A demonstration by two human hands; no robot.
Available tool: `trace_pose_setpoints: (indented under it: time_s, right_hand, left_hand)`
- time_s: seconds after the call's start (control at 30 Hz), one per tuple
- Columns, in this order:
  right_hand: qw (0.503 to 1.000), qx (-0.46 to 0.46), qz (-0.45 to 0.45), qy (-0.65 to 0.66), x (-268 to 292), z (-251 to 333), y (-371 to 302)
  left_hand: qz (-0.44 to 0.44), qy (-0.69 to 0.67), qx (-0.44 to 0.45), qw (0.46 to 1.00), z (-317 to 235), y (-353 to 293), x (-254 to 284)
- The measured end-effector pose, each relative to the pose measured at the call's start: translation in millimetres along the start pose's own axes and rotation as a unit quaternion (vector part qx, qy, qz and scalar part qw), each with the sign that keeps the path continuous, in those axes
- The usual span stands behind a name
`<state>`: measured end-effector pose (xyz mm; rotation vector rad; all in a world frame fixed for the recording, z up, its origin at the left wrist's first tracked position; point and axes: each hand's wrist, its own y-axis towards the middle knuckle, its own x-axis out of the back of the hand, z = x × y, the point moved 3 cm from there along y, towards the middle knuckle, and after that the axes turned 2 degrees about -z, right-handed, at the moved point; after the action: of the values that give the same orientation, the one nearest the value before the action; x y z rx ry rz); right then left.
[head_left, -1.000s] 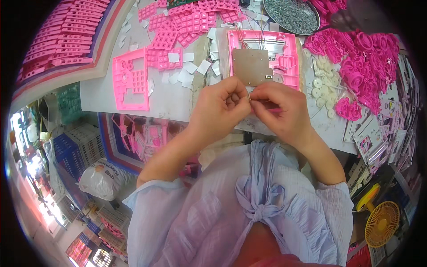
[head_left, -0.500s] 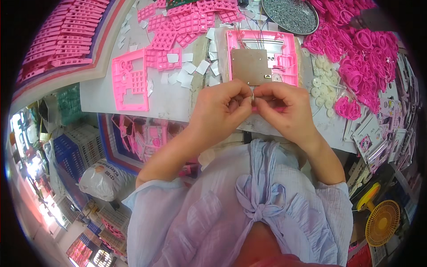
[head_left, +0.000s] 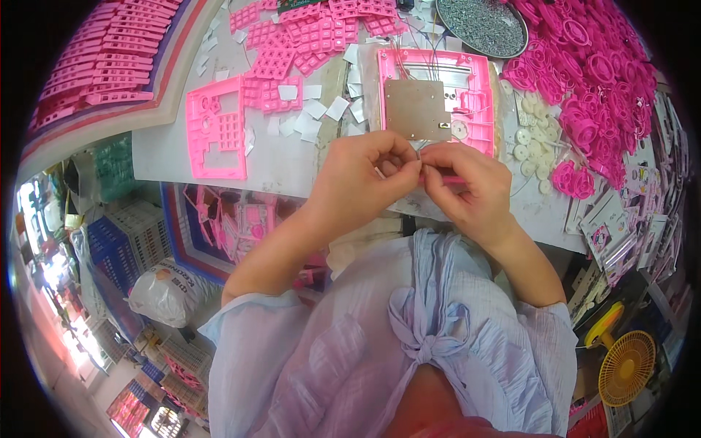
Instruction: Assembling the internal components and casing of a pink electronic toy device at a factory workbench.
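Over the pink casing's (head_left: pixel 483 109) near end, the left hand (head_left: pixel 358 174) and right hand (head_left: pixel 473 182) pinch, thumbs pressed to forefingers, on a thin pale piece (head_left: pixel 419 155) pointing roughly away from the person, its details too small to tell. The casing lies open side up beneath a flat brown board (head_left: pixel 416 109).

Left gap: we have bare counter (head_left: pixel 281 168) between the pink frame (head_left: pixel 215 131) and our hands (head_left: pixel 356 177).
Ahead: pink housing (head_left: pixel 482 109) and its wires (head_left: pixel 435 67) block us.
Right: white discs (head_left: pixel 523 137), pink rings (head_left: pixel 584 80); we fit along the near edge (head_left: pixel 544 219).
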<state>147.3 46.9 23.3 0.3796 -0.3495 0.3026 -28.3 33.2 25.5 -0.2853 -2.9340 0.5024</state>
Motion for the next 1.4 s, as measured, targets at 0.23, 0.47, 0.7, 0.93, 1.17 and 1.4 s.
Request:
trace_pose_setpoints:
  time_s: [0.23,0.47,0.7,0.93,1.17,1.4]
  right_hand:
    - [0.968,-0.175,-0.033,0.179,-4.5,-12.3,-6.9]
    - [0.999,0.032,-0.015,-0.040,-1.1,4.4,-1.0]
    - [0.967,0.202,0.007,-0.155,-5.9,-1.5,-4.3]
    - [0.951,0.188,0.012,-0.246,-1.6,-0.3,-3.5]
    - [0.954,0.163,0.033,-0.250,-0.1,0.5,-4.4]
    - [0.954,0.163,0.053,-0.247,-1.6,-1.0,-4.2]
  left_hand:
    - [-0.033,0.127,-0.120,0.984,-10.9,-0.5,1.0]
    - [0.018,0.126,-0.015,0.992,-1.7,8.4,7.0]
    - [0.118,0.031,0.108,0.987,-12.4,27.5,15.7]
    - [0.064,0.205,-0.098,0.972,-19.4,29.4,18.6]
    - [-0.119,0.243,-0.306,0.913,11.4,10.3,4.0]
    - [-0.134,0.232,-0.360,0.894,19.8,11.2,1.5]
